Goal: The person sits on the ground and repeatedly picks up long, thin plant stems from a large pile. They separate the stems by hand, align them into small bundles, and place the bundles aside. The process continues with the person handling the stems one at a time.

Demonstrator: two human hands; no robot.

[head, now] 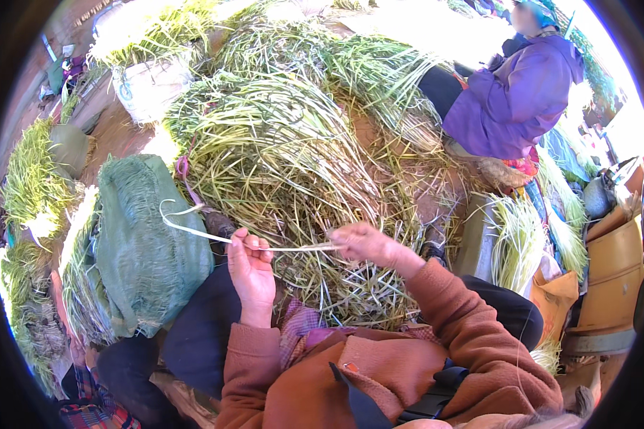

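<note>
A pale green stalk (pixel 295 249) is stretched level between my hands, above a heap of green-and-straw-coloured stalks (pixel 295 155). My left hand (pixel 252 268) has its palm turned up and pinches the stalk between thumb and fingers. Beyond it, the stalk's curled free end rises over a teal mesh sack (pixel 150 246). To the right, my right hand (pixel 367 245) is closed on the stalk's other end. A purple ribbon (pixel 183 167) lies at the heap's left edge. Loose stalks and trimmings cover the ground under both hands.
A person in a purple jacket (pixel 526 91) sits at upper right beside more stalks. Bundled pale stalks (pixel 518 236) stand on my right near an orange bag (pixel 555 300) and a yellow-brown container (pixel 612 279). A white sack (pixel 147 91) stands at upper left.
</note>
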